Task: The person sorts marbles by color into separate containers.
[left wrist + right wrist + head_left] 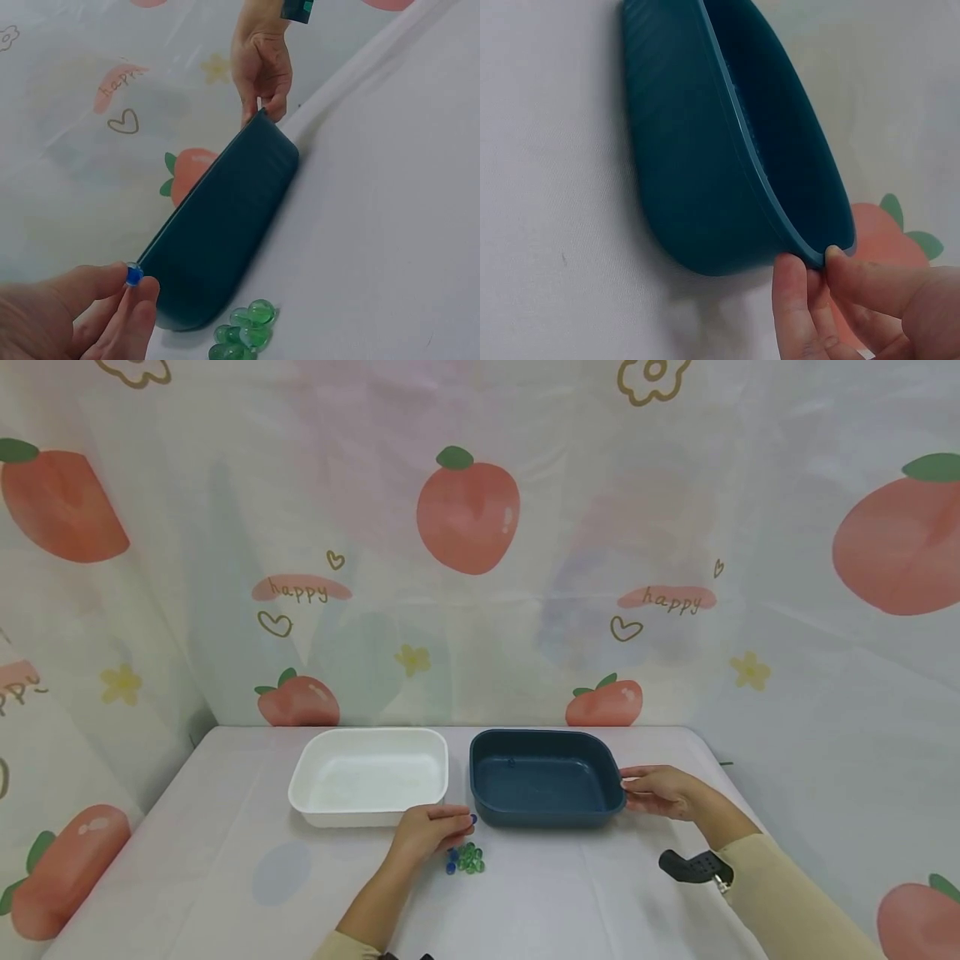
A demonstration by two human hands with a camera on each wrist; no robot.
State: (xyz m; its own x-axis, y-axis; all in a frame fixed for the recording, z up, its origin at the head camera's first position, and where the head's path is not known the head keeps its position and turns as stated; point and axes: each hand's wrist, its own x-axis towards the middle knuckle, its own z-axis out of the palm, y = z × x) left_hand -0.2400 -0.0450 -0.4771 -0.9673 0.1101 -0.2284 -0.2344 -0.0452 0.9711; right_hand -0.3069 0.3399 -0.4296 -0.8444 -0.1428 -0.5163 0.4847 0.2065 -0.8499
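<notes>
Between thumb and fingertips, my left hand (432,831) pinches a blue glass marble (133,274), close to the near left corner of a dark blue basin (551,820). My right hand (663,792) holds that basin by the rim at its right end, thumb on the edge and fingers beneath, as the right wrist view shows. On the table in front of the basin lies a small heap of green marbles (472,858), with a few blue marbles (452,862) at its left side. A small dark spot shows inside the basin; I cannot tell what it is.
A white basin (352,819) stands left of the dark blue one, a narrow gap between them. Both rest near the back edge of a table (540,902) under a pale cloth. Behind hangs a fruit-printed curtain (525,635), with more of it at both sides.
</notes>
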